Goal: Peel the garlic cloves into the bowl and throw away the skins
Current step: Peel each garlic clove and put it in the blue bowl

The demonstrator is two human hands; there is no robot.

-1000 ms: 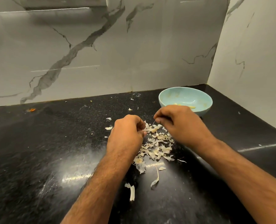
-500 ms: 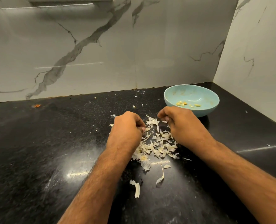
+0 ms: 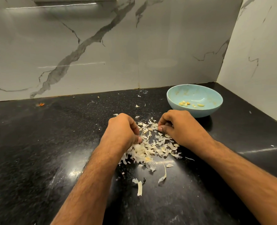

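A pile of papery white garlic skins point(image 3: 150, 148) lies on the black counter point(image 3: 37, 151) between my hands. My left hand point(image 3: 123, 130) sits at the pile's left edge, fingers curled down into the skins and thumb tip against them. My right hand point(image 3: 181, 127) is at the pile's far right edge, its curled fingers and thumb pinching skins there. What lies inside either palm is hidden. Just beyond my right hand stands the light blue bowl point(image 3: 199, 112), holding several peeled yellowish cloves point(image 3: 184, 103).
Loose skin strips point(image 3: 139, 185) lie nearer to me, and small flakes point(image 3: 137, 106) are scattered toward the marble back wall point(image 3: 102, 62). A side wall point(image 3: 256, 62) closes the counter on the right. An orange scrap point(image 3: 40, 104) lies far left.
Both hands have dropped from above the pile onto the skins and moved slightly apart. The head view has tilted, so more of the bowl's inside shows.
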